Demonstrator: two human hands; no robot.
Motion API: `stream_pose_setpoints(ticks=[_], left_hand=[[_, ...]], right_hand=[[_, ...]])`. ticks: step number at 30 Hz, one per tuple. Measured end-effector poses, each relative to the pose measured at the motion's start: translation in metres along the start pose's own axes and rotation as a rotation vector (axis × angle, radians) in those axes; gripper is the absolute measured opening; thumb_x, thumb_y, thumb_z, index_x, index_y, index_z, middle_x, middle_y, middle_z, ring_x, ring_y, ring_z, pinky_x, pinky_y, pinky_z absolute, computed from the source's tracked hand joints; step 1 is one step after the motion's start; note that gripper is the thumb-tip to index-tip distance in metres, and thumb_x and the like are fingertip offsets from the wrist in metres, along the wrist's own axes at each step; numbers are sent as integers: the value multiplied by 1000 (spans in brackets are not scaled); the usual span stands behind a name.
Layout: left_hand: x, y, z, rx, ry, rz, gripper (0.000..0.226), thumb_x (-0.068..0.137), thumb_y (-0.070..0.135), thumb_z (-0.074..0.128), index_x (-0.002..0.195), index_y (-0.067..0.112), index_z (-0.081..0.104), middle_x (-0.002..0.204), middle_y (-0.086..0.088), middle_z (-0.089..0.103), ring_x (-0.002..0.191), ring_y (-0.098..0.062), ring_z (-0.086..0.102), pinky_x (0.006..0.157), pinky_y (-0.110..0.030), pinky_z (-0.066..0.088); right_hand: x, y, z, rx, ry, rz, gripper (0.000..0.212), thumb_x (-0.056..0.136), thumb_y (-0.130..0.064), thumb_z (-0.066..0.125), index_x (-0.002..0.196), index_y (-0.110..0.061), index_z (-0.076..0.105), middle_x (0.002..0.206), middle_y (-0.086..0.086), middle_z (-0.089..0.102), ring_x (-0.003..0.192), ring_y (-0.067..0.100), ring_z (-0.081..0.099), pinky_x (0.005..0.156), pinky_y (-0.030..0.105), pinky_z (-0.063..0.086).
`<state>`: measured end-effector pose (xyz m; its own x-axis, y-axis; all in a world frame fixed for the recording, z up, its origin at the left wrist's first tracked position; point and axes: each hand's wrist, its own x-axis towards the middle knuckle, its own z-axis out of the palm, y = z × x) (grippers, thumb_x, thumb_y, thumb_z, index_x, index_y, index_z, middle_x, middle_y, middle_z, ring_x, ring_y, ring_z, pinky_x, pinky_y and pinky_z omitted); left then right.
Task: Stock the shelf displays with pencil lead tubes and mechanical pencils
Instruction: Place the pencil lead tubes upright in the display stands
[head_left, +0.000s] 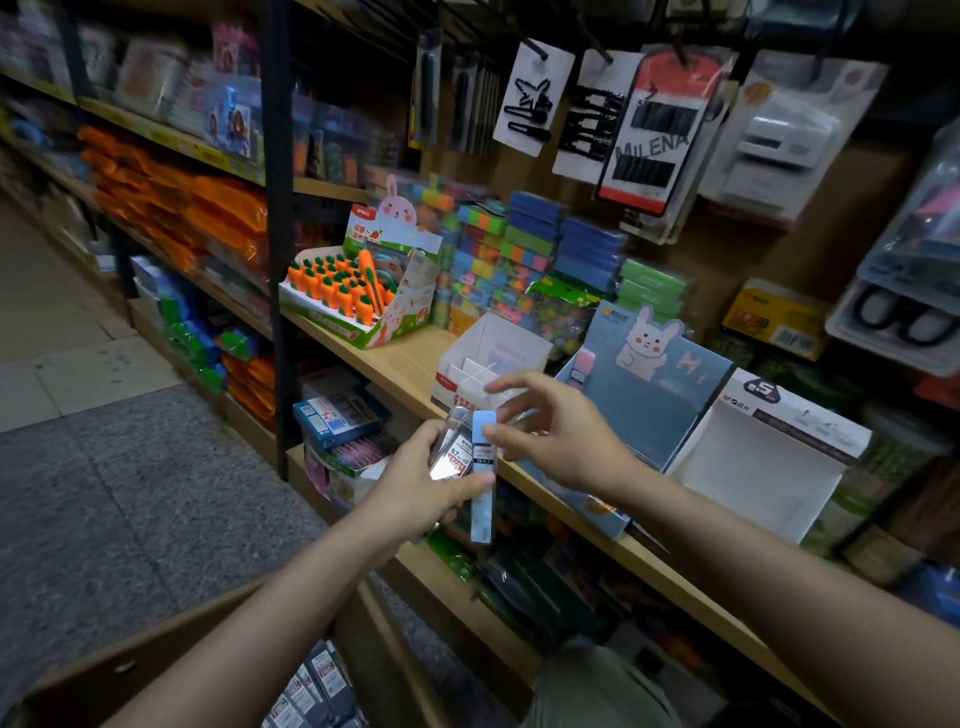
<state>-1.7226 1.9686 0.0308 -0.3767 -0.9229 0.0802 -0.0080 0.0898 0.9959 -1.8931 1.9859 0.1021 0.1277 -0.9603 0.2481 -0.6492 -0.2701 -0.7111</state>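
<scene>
Head view. Left hand (415, 486): grips a small bundle of lead tubes (457, 452), kept as a ready supply just off the shelf (395, 364) edge. Right hand (561, 436): thumb and fingertip pinch the cap end of one blue tube (482, 483), likely drawing it from the bundle for placing. Targets: white divided box (485, 364), blue rabbit display (649, 384) and open white box (753, 467) on the shelf. Beside: carrot display (353, 291). Cardboard box (311, 691) of further stock below. Nothing blocks the reach.
</scene>
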Motion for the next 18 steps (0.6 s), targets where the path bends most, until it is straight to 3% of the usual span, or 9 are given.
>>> stream_pose_setpoints(ticks=[3,5,9,12,18], left_hand=[[1,-2,3,-4,-20,-23,30,88,17,70,111,21,52,66,6,60,47,-1,52,41,-16,39],[3,-5,2,-26,-23,-55,25,93,22,63,114,22,51,77,-1,63,56,-7,54,47,-22,43],[9,-9,-1,-258,32,-192,17,101,22,49,116,15,52,93,-7,65,59,-12,51,46,-25,43],[13,-11,1,-409,48,-276,20,102,15,43,118,11,53,88,-12,63,57,-15,52,43,-25,41],[11,-16,-1,-254,-22,-176,20,100,17,49,120,20,55,105,-3,72,77,-13,68,62,-27,54]], right_hand=[[2,-3,-12,-30,-10,32,15,82,-16,77,92,-22,69,85,1,73,74,15,73,76,38,60],[4,1,-35,-1,31,87,15,82,-12,76,91,-20,67,86,4,73,74,17,73,74,38,61],[5,25,-90,-231,368,114,14,85,-17,74,91,-23,64,87,-2,72,73,6,71,72,27,58],[-1,52,-103,-438,508,91,13,84,-14,75,95,-15,68,84,0,71,77,13,69,77,37,59],[7,82,-85,-517,549,59,15,86,-12,73,99,-11,66,91,7,71,83,20,67,81,42,57]])
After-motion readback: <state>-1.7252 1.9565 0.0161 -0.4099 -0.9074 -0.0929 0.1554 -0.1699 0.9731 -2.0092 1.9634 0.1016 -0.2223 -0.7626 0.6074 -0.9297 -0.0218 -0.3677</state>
